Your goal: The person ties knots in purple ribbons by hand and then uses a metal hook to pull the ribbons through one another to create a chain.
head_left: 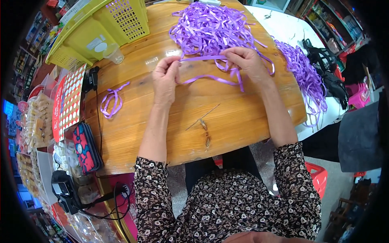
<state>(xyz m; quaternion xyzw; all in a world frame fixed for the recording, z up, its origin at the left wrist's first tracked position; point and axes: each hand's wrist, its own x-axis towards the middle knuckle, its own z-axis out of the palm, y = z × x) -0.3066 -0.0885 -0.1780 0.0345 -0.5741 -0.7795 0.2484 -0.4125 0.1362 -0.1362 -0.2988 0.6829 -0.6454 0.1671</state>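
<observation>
Between my two hands a purple ribbon (198,58) is stretched out flat over the wooden table. My left hand (165,77) pinches one part of it between thumb and fingers. My right hand (246,62) is closed on another part, with loose ends hanging below the fingers. A slack length of the ribbon curves from the left hand toward the right. Just beyond my hands lies a big tangled heap of purple ribbon (210,28). A thin needle-like stick (208,112) rests on the table nearer to me.
A small ribbon loop (112,103) lies on the left of the wooden table (133,133). Behind it stand a clear plastic cup (114,54) and a yellow basket (101,32). A patterned pouch (86,148) sits at the left edge. More ribbon (304,77) spills over a white table at right.
</observation>
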